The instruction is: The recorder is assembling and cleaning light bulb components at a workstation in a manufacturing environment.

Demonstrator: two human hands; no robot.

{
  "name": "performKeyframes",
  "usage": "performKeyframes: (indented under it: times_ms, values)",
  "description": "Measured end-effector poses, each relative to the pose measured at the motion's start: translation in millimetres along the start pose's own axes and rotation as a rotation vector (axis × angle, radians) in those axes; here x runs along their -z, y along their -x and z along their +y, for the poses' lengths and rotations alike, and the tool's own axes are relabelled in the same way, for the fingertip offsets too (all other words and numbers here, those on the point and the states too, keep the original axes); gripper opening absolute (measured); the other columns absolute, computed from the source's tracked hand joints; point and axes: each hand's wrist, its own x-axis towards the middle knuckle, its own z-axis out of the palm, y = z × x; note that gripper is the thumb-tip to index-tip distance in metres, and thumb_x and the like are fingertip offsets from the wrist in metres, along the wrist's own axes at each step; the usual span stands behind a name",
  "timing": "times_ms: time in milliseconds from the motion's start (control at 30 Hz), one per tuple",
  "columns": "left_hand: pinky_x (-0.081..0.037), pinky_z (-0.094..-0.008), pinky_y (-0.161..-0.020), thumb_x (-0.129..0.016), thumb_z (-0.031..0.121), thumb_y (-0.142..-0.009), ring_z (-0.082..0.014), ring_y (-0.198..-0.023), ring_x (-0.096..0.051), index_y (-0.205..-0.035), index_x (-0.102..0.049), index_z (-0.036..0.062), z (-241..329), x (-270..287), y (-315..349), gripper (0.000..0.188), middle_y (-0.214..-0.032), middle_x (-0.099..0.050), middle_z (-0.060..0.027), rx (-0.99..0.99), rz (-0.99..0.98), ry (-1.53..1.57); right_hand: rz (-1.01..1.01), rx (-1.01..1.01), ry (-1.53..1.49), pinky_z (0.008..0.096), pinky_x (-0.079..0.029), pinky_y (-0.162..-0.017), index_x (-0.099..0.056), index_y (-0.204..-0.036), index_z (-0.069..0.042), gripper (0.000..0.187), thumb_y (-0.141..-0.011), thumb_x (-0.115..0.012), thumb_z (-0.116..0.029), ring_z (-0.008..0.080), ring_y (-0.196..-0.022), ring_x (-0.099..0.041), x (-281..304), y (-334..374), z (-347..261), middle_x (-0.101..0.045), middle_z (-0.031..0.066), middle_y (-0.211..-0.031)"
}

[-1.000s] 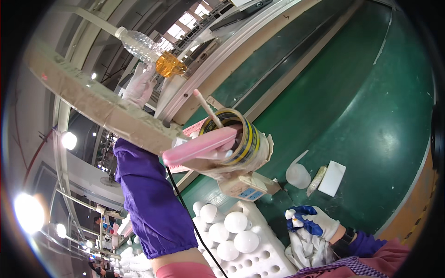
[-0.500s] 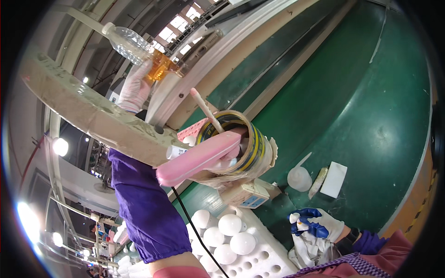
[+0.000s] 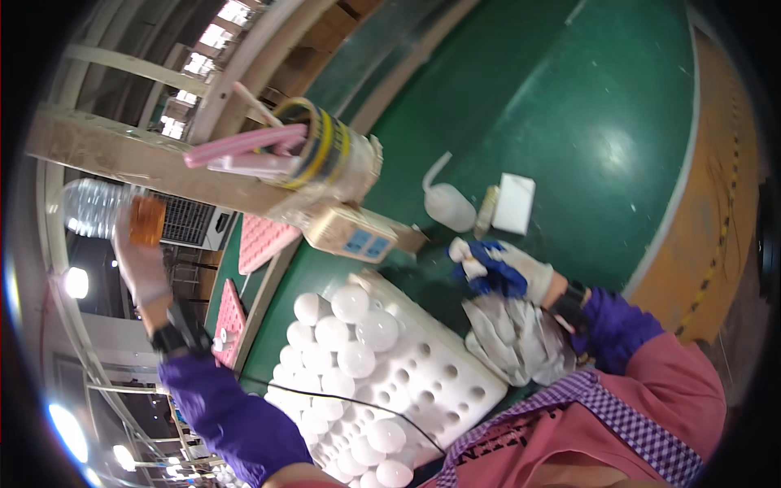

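One plastic bottle (image 3: 98,209). One white squeeze bottle (image 3: 450,203). One white block (image 3: 514,203). One foam tray (image 3: 423,382), its white bulbs (image 3: 351,302) too many to count exactly. Two pink trays (image 3: 264,241). Two gloved hands: left (image 3: 140,264), right (image 3: 496,266). One tape-wrapped jar (image 3: 329,154).

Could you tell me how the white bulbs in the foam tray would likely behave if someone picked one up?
The white bulbs look smooth and rounded, so one would probably roll if laid loose on the green table. They seem hollow, likely light and fragile. The white foam tray seats them in holes, which probably steadies them.
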Motion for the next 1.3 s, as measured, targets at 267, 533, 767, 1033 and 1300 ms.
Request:
performKeyframes:
  times_ms: [267,533,767,1033,1300]
  values:
    - [-0.048,-0.0334,-0.086,-0.065,0.008,-0.078,-0.018,-0.102,-0.055,-0.135,-0.041,0.0026,-1,20,230,0.062,-0.117,-0.053,-0.009,0.238,0.03,-0.354,-0.074,0.016,-0.036,0.0213,-0.032,-0.059,-0.049,-0.109,-0.012,0.021,-0.096,-0.056,-0.027,0.003,-0.065,-0.04,6,-7,6,-0.043,-0.0075,-0.073]
    - [-0.049,-0.0302,-0.079,-0.078,0.01,-0.067,-0.0162,-0.09,-0.059,-0.117,-0.049,-0.0003,-22,-68,314,0.059,-0.102,-0.06,-0.0082,0.294,-0.444,-0.8,-0.213,0.157,-0.028,0.0239,-0.038,-0.061,-0.054,-0.114,-0.006,0.026,-0.094,-0.06,-0.021,0.0065,-0.071,-0.046,10,2,8,-0.05,-0.003,-0.083]
    - [-0.05,-0.0359,-0.079,-0.08,0.018,-0.062,-0.0276,-0.091,-0.062,-0.118,-0.052,0.0036,-36,-78,309,0.064,-0.101,-0.062,-0.0145,0.154,-0.582,-1.023,-0.036,0.369,0.541,0.0294,-0.05,-0.09,-0.057,-0.121,-0.001,0.04,-0.083,-0.069,0.001,0.0135,-0.101,-0.059,-13,18,-3,-0.062,0.0053,-0.112]
    - [-0.049,-0.0405,-0.08,-0.077,0.019,-0.06,-0.032,-0.093,-0.061,-0.118,-0.053,0.0061,-44,-85,302,0.064,-0.102,-0.061,-0.0133,-0.027,-0.623,-1.221,0.021,0.517,0.79,0.0279,-0.048,-0.092,-0.057,-0.121,-0.002,0.045,-0.079,-0.072,0.0,0.0117,-0.102,-0.057,-24,21,-3,-0.062,0.0044,-0.113]
    - [-0.048,-0.0411,-0.082,-0.075,0.016,-0.061,-0.0325,-0.093,-0.06,-0.114,-0.056,0.0046,-43,-87,291,0.057,-0.1,-0.061,-0.0135,-0.115,-0.637,-1.276,0.105,0.732,1.273,0.0354,-0.047,-0.09,-0.055,-0.122,-0.006,0.052,-0.073,-0.074,-0.007,0.0285,-0.101,-0.06,-18,22,-11,-0.06,0.0123,-0.112]
